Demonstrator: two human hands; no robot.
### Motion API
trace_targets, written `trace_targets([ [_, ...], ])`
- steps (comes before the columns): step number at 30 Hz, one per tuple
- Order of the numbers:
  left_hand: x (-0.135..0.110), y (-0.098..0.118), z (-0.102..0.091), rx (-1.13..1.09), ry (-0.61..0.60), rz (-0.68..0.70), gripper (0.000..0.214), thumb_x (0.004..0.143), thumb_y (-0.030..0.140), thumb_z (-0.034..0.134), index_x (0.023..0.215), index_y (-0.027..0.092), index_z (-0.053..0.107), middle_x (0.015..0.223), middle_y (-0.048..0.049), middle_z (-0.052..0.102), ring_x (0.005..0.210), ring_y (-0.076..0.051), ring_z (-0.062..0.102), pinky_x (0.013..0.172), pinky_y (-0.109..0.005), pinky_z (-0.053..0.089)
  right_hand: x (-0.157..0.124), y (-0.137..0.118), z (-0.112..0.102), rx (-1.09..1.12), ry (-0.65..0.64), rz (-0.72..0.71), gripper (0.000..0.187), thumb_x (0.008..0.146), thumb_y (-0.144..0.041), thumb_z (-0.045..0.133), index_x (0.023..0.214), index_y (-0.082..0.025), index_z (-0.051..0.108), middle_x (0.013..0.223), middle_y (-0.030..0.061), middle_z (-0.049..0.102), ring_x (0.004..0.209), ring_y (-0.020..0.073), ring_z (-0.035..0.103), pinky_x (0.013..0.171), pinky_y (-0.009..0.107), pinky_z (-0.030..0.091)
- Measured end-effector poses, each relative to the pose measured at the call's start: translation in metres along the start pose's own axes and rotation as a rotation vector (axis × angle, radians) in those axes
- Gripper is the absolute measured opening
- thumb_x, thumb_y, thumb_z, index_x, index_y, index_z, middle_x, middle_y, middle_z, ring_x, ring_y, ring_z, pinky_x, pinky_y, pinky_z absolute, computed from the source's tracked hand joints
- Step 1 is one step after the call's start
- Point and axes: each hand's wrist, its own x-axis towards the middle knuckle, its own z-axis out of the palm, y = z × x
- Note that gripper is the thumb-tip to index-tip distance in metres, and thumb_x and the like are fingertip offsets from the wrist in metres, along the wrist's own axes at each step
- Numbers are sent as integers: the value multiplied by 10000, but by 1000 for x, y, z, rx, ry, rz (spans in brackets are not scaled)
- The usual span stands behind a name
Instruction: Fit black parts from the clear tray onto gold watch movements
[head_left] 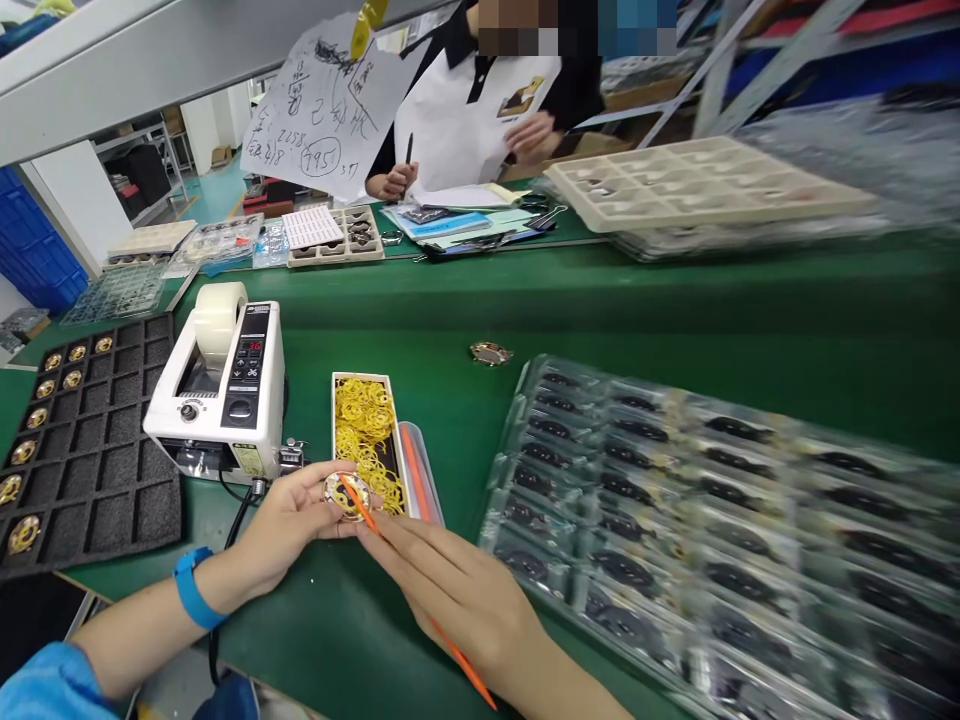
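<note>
My left hand (304, 505) pinches a round gold-rimmed watch part (347, 496) between thumb and fingers. My right hand (457, 580) is closed around a thin orange stick (466, 668), whose front end lies over the face of the watch part. Whether that tip touches the part, I cannot tell. Just behind the hands stands a white box (336, 410) filled with thin yellow rings (365, 410). Against its right side lies a clear case with an orange-red strip (415, 470). Another round metal part (490, 352) rests alone on the green table (420, 335).
A white tape dispenser (259, 390) stands left, beside a black foam tray (142, 450) with several gold parts. Clear plastic trays (660, 520) of dark parts fill the right. Behind the ledge, a person (480, 110) holds paper and a pen. A beige tray (697, 190) sits back right.
</note>
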Motion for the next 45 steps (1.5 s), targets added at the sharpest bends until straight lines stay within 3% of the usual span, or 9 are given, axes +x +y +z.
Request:
trace_targets([
  [4, 2, 0, 0, 6, 24, -37, 445, 669, 265, 801, 1086, 170, 680, 868, -49, 746, 864, -194, 703, 834, -332, 536, 6, -2, -8, 28, -23, 34, 362, 912, -15, 426, 1139, -170, 661, 924, 97, 756, 874, 198, 720, 723, 311, 611],
  [12, 4, -2, -2, 112, 31, -27, 453, 597, 303, 856, 954, 132, 637, 742, -49, 735, 643, -163, 715, 548, -207, 505, 4, -5, -16, 274, 227, 454, 275, 883, -55, 509, 1045, -213, 666, 845, 77, 667, 696, 166, 664, 555, 266, 518],
  [17, 1, -1, 1, 238, -2, 33, 283, 639, 236, 791, 823, 142, 598, 635, -15, 675, 501, -115, 638, 398, -162, 396, -6, -4, -13, 285, 200, 460, 281, 887, -82, 506, 1077, -215, 665, 854, 88, 681, 701, 183, 662, 557, 288, 502],
  [22, 0, -3, 0, 288, 23, 60, 207, 678, 244, 738, 794, 147, 596, 610, -12, 654, 469, -107, 612, 373, -162, 365, -2, -5, -18, 211, 157, 436, 251, 919, -141, 449, 1029, -206, 666, 862, 89, 631, 739, 190, 633, 601, 311, 519],
  [25, 1, -6, 0, 265, 31, 73, 260, 689, 314, 749, 827, 142, 611, 646, -27, 661, 530, -140, 652, 404, -183, 412, 8, -7, -17, 152, 125, 357, 211, 937, -130, 423, 902, -202, 618, 773, 64, 606, 694, 173, 618, 600, 292, 524],
  [29, 1, -10, 5, 247, 43, 116, 305, 671, 246, 763, 936, 146, 650, 722, -9, 655, 641, -130, 653, 564, -219, 498, 13, -15, -5, 34, 20, 286, 183, 961, -122, 412, 986, -161, 589, 673, 34, 633, 544, 132, 610, 485, 228, 468],
  [34, -3, -14, 12, 272, 64, 141, 418, 653, 85, 691, 1058, 167, 628, 808, -7, 654, 738, -121, 618, 673, -215, 478, 12, -19, 12, -92, 21, 402, 110, 955, -181, 479, 918, -166, 581, 672, 19, 670, 528, 128, 647, 468, 222, 461],
  [38, -7, -18, 12, 380, 62, 153, 479, 710, 83, 592, 1181, 171, 588, 841, -24, 650, 743, -140, 609, 674, -237, 471, 14, -18, 16, -87, 55, 487, 115, 957, -213, 491, 901, -171, 582, 693, 18, 703, 535, 128, 672, 472, 215, 476],
  [45, -13, -27, 6, 616, -30, 260, 493, 857, 136, 468, 1348, 176, 458, 1040, -99, 694, 874, -191, 660, 860, -350, 513, 17, -16, 14, 16, 49, 589, 118, 941, -194, 491, 878, -193, 590, 687, -3, 712, 527, 116, 672, 453, 189, 474],
])
